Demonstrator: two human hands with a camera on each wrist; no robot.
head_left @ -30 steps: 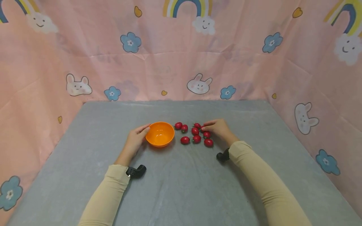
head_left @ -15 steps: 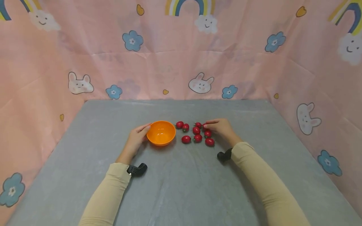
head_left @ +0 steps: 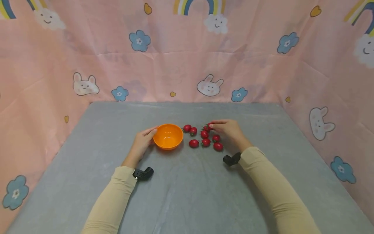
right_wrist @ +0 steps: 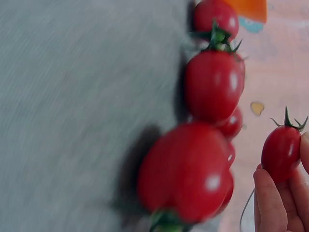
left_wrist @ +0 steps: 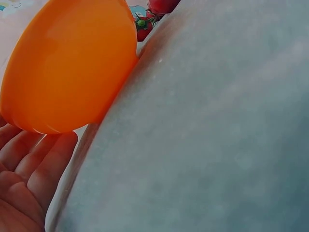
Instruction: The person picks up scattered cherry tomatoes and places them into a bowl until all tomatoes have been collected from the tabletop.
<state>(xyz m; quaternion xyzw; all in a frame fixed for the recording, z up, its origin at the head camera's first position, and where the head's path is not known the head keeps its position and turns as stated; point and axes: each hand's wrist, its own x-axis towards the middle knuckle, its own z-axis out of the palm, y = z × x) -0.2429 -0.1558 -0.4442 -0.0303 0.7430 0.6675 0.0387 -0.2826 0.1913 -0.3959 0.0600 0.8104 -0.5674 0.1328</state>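
An orange bowl (head_left: 168,136) stands upright on the grey table with nothing inside it. My left hand (head_left: 141,145) holds the bowl's left side, thumb at the rim and fingers against the outer wall; the left wrist view shows those fingers (left_wrist: 48,159) under the orange wall. My right hand (head_left: 229,130) pinches a cherry tomato (right_wrist: 281,153) between thumb and fingers, its green stem end free. In the right wrist view this tomato is raised beside the others. Several more red cherry tomatoes (head_left: 205,142) lie loose between the bowl and my right hand.
The grey table (head_left: 181,195) spreads around the bowl and tomatoes. A pink curtain (head_left: 169,65) printed with rabbits and flowers hangs along its back and sides. Each wrist wears a black camera band, on the left (head_left: 143,174) and on the right (head_left: 232,159).
My right hand has lifted the pinched cherry tomato up from among the others. My left hand stays on the bowl. The whole head view has shifted slightly.
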